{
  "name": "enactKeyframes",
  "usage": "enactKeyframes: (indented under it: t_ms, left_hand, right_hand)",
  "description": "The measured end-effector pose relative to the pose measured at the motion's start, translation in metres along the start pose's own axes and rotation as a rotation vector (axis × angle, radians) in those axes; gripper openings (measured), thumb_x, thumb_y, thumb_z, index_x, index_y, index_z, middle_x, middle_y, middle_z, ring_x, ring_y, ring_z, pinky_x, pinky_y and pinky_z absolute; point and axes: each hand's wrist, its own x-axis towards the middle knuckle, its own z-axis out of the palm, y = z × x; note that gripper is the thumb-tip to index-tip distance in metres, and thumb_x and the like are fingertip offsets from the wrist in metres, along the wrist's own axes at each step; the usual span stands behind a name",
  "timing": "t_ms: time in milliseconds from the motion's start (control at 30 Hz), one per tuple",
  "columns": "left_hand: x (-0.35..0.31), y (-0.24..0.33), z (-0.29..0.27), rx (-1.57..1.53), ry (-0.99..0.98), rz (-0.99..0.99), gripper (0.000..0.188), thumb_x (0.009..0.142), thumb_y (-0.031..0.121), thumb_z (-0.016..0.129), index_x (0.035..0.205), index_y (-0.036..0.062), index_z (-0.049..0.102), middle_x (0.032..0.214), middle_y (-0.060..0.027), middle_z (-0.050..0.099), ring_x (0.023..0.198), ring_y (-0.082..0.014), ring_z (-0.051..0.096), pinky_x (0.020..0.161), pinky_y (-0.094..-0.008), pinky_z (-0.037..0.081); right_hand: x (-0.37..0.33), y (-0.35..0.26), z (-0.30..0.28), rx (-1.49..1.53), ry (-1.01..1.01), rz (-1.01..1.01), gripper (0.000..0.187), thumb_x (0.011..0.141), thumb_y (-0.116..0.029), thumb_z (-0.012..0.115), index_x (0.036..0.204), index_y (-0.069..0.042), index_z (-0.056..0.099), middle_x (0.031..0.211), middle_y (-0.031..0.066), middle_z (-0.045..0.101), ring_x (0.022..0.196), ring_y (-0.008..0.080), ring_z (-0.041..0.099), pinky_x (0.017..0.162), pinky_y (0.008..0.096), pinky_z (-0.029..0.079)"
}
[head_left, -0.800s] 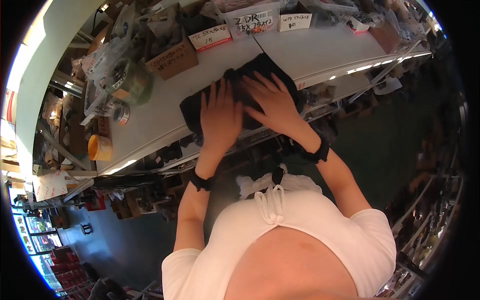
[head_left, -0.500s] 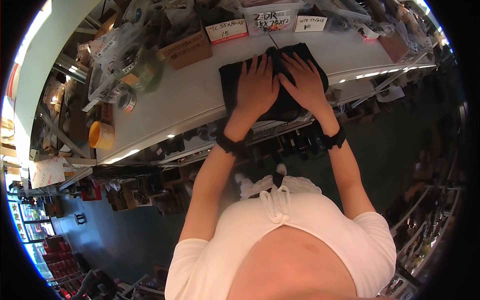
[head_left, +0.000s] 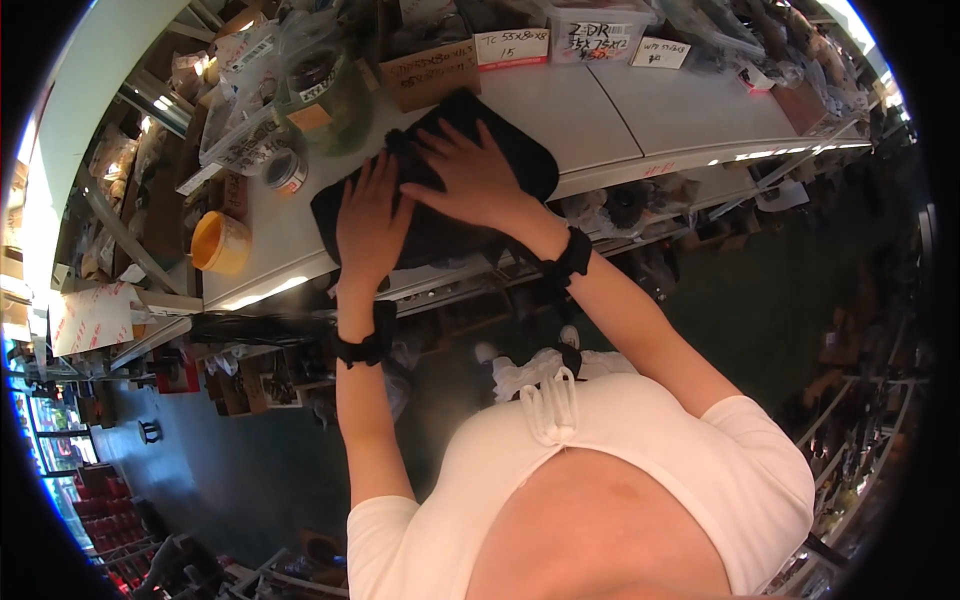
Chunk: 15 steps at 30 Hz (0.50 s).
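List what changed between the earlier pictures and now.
Both hands kept flat on the black cloth. The right hand now reaches across toward its far left corner, ahead of the left hand; before they lay side by side. Nothing grasped or released. The cloth stays on the white bench.

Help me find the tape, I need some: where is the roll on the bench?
In the head view the tape roll lies on the white bench, to the person's left of the black cloth under both hands, between a clear jar and a yellow tub.
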Motion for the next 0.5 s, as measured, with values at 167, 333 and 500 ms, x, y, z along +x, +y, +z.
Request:
enactKeyframes:
  t_ms: [167,333,500]
  left_hand:
    - [-0.035,-0.017,-0.016,0.004,0.005,-0.038,0.047,0.093,0.032,0.037,0.130,0.0022,0.041,0.135,-0.0144,0.040,0.126,-0.0314,0.035,0.103,-0.0449,0.027]
    - [-0.049,0.003,-0.013,0.063,0.136,-0.060,0.045,0.092,0.029,0.041,0.128,0.0020,0.043,0.132,-0.0142,0.043,0.124,-0.0336,0.038,0.102,-0.0464,0.028]
    - [-0.026,-0.002,0.001,0.030,0.179,0.006,0.039,0.090,0.023,0.044,0.121,0.0007,0.050,0.126,-0.0136,0.050,0.120,-0.0300,0.043,0.100,-0.0431,0.032]
  right_hand:
    - [-0.018,-0.019,-0.001,0.128,0.012,-0.150,0.061,0.079,-0.050,0.054,0.121,-0.006,0.051,0.131,0.0109,0.046,0.127,0.0288,0.034,0.105,0.0537,0.018]
    - [-0.027,-0.015,-0.013,0.190,-0.047,-0.222,0.059,0.078,-0.043,0.059,0.122,-0.005,0.049,0.132,0.0121,0.044,0.127,0.0299,0.034,0.105,0.0512,0.020]
    - [0.009,-0.008,-0.029,0.306,-0.427,-0.209,0.071,0.081,-0.046,0.056,0.131,-0.001,0.034,0.137,0.0161,0.035,0.128,0.0357,0.029,0.105,0.0521,0.021]
